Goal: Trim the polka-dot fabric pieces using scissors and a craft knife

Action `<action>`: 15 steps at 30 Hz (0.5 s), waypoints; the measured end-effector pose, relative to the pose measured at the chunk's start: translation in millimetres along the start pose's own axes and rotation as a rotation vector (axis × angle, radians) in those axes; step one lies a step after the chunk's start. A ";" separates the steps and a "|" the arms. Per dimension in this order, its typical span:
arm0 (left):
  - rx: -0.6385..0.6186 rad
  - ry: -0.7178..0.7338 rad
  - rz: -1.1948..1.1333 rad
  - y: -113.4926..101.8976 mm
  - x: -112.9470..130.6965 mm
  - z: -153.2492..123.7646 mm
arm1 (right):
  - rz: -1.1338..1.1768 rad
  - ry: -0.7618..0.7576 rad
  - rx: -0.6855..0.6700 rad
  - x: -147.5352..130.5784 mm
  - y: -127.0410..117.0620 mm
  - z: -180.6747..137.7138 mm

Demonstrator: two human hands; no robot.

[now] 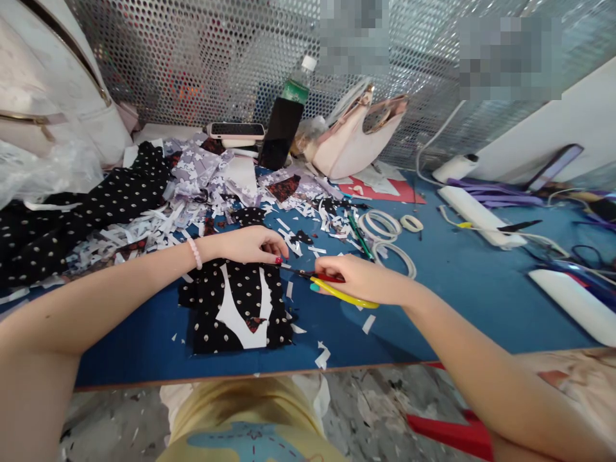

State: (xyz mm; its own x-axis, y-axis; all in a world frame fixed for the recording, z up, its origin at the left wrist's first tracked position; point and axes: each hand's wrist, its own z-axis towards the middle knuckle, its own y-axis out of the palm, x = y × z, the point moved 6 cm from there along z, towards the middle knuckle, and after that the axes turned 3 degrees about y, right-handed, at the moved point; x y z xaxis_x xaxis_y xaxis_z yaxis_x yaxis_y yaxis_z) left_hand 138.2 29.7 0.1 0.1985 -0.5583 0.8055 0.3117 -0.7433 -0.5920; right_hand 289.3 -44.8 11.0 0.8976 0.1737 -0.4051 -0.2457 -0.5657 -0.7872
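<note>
My right hand (353,277) is closed on a pair of scissors (344,295) with yellow and red handles, the blades pointing left. Their tips reach my left hand (253,245), whose fingers are pinched at the top right edge of a black polka-dot fabric piece (206,333). What lies between those fingertips is too small to make out. On the fabric rests a white cut piece (250,333) with two narrow arms. A dark red patterned scrap (255,323) lies at its middle.
Paper and fabric scraps (163,221) are heaped behind my left arm. Along the back stand a phone (237,131), a green bottle (296,90) and a pale handbag (341,151). Rolls of white tape (380,224) lie beyond my right hand. A white backpack (52,77) sits at left.
</note>
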 end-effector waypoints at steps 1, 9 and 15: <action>0.000 -0.001 -0.003 0.2 -0.1 0.0 | -0.008 0.003 0.005 -1.9 -0.2 -0.2; -0.006 0.002 -0.028 0.9 0.6 -1.2 | -0.098 0.029 0.037 -10.5 -0.7 3.5; 0.015 0.017 -0.045 1.5 0.5 -1.9 | -0.172 0.104 0.082 -10.0 1.1 9.5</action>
State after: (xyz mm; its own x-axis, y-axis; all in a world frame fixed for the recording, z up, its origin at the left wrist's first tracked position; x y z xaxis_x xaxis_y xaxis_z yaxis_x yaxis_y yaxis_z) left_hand 137.0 27.6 -0.4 0.1679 -0.5309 0.8306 0.3337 -0.7622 -0.5547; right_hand 276.6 -39.5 9.8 0.9607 0.1758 -0.2150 -0.1110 -0.4664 -0.8776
